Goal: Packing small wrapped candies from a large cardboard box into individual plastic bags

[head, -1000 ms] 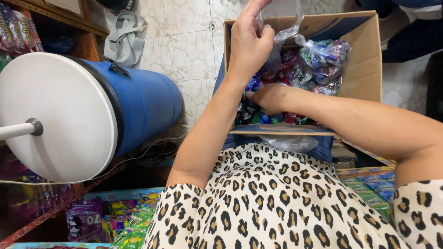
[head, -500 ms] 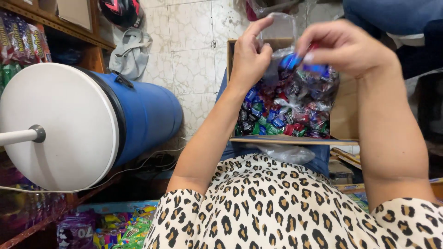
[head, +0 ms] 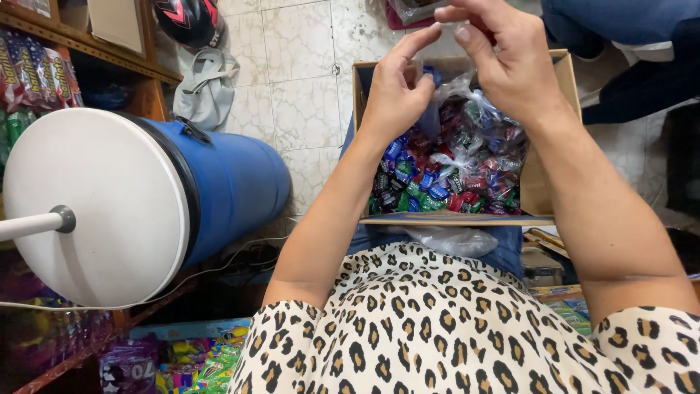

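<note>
Both hands are raised over the cardboard box (head: pixel 543 182). The left hand (head: pixel 397 95) is curled, its fingers pinched on the gathered neck of the clear bag of wrapped candies (head: pixel 467 157); the right hand (head: pixel 510 62) is closed on the same neck from above. The bag hangs just below them, inside the box. Compared with half a second ago, the hands have been brought closer together.
</note>
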